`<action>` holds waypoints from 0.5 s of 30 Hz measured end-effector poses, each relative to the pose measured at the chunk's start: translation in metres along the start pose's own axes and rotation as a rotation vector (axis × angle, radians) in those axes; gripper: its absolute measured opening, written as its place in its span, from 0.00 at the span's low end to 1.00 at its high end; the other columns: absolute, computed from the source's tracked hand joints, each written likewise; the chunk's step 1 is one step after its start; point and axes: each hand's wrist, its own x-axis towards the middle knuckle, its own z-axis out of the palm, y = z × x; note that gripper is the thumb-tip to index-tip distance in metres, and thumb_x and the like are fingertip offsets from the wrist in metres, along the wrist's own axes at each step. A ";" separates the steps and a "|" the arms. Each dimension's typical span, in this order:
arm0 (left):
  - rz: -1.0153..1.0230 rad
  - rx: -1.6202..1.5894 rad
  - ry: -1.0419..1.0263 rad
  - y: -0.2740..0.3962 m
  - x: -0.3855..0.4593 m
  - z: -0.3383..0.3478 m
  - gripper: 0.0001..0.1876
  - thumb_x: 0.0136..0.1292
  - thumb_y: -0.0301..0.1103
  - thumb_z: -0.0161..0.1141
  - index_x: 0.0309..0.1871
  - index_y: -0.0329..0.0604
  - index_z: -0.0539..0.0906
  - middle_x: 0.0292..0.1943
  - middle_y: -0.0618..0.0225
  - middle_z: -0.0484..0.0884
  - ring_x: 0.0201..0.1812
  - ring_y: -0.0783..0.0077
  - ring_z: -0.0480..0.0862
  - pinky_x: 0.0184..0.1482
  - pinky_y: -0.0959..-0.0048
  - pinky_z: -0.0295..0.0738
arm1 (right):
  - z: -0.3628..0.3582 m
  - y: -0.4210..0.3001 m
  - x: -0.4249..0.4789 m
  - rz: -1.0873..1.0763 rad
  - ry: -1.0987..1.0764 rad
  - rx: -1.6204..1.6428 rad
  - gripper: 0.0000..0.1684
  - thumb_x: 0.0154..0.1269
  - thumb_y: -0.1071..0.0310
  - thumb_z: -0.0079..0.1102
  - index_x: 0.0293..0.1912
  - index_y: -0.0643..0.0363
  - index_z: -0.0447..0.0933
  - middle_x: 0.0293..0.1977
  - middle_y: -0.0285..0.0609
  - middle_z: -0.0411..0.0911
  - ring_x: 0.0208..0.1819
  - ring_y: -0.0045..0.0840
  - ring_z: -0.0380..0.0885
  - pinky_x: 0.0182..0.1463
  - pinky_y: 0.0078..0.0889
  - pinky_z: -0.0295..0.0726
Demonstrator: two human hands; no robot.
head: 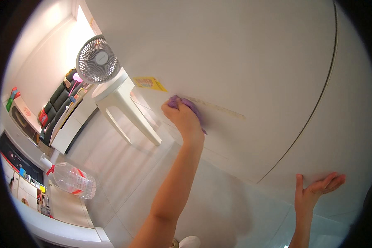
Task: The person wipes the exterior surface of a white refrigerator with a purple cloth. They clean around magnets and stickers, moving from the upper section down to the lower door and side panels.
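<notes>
A bunched purple cloth (193, 108) is gripped in my left hand (181, 116), pressed against a large pale panel (251, 71). Right beside the cloth, a long strip of brownish residue (223, 108) runs down to the right across the panel. A yellow sticker (150, 83) bearing print is on the panel, just up and left of that hand. Further right, my right hand (317, 186) has its thumb and fingers spread and holds nothing. It rests at the panel's lower part, beyond a dark curved seam (319, 105); how firmly it touches cannot be told.
A round fan (99, 59) stands on a white plastic stool (121, 90) at the left. A large clear plastic bottle (76, 179) with a red ribbon is on the tiled floor (111, 167). Behind are a dark sofa (57, 99) and a white low cabinet (69, 127).
</notes>
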 end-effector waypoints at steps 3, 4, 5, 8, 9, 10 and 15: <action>-0.070 0.071 -0.093 0.006 -0.032 0.002 0.09 0.80 0.31 0.45 0.58 0.39 0.67 0.55 0.60 0.68 0.56 0.65 0.71 0.61 0.65 0.67 | 0.003 0.000 0.000 0.009 0.005 0.020 0.68 0.68 0.49 0.70 0.81 0.51 0.24 0.81 0.54 0.15 0.81 0.57 0.15 0.80 0.71 0.28; 0.020 0.135 -0.081 -0.006 -0.031 -0.001 0.09 0.80 0.31 0.44 0.58 0.39 0.66 0.54 0.61 0.68 0.53 0.66 0.72 0.57 0.66 0.70 | 0.003 -0.002 -0.001 0.013 0.002 0.035 0.68 0.68 0.49 0.70 0.81 0.51 0.24 0.81 0.54 0.15 0.81 0.57 0.15 0.79 0.71 0.28; 0.107 0.197 -0.067 -0.017 -0.027 -0.003 0.09 0.80 0.30 0.44 0.58 0.40 0.66 0.53 0.61 0.69 0.50 0.68 0.74 0.53 0.66 0.73 | 0.003 -0.001 -0.001 0.015 0.003 0.038 0.68 0.68 0.49 0.70 0.81 0.52 0.24 0.81 0.55 0.15 0.81 0.57 0.16 0.79 0.71 0.28; 0.310 0.277 0.074 -0.017 0.012 -0.003 0.07 0.80 0.30 0.42 0.56 0.42 0.66 0.49 0.65 0.69 0.39 0.74 0.74 0.37 0.72 0.73 | 0.001 0.000 -0.002 0.021 0.000 0.051 0.68 0.68 0.49 0.70 0.81 0.53 0.25 0.81 0.56 0.15 0.81 0.58 0.16 0.79 0.72 0.28; 0.177 0.183 0.057 -0.008 0.014 -0.003 0.08 0.80 0.30 0.41 0.56 0.42 0.66 0.47 0.66 0.70 0.36 0.75 0.73 0.34 0.73 0.71 | 0.001 0.000 -0.002 0.019 -0.002 0.066 0.68 0.68 0.49 0.70 0.81 0.53 0.25 0.81 0.57 0.15 0.81 0.59 0.16 0.79 0.73 0.27; 0.041 0.091 0.032 0.014 0.007 0.002 0.08 0.80 0.30 0.41 0.56 0.43 0.66 0.46 0.67 0.70 0.34 0.77 0.73 0.31 0.74 0.70 | 0.000 0.001 -0.005 0.024 -0.005 0.075 0.68 0.68 0.49 0.70 0.81 0.53 0.25 0.81 0.57 0.16 0.81 0.59 0.16 0.79 0.73 0.27; 0.007 0.029 0.065 -0.010 0.024 -0.008 0.10 0.82 0.38 0.41 0.58 0.46 0.65 0.40 0.69 0.72 0.30 0.77 0.72 0.27 0.68 0.73 | 0.005 -0.003 0.000 0.002 0.010 0.046 0.67 0.68 0.49 0.70 0.81 0.54 0.25 0.81 0.57 0.17 0.81 0.60 0.17 0.79 0.73 0.28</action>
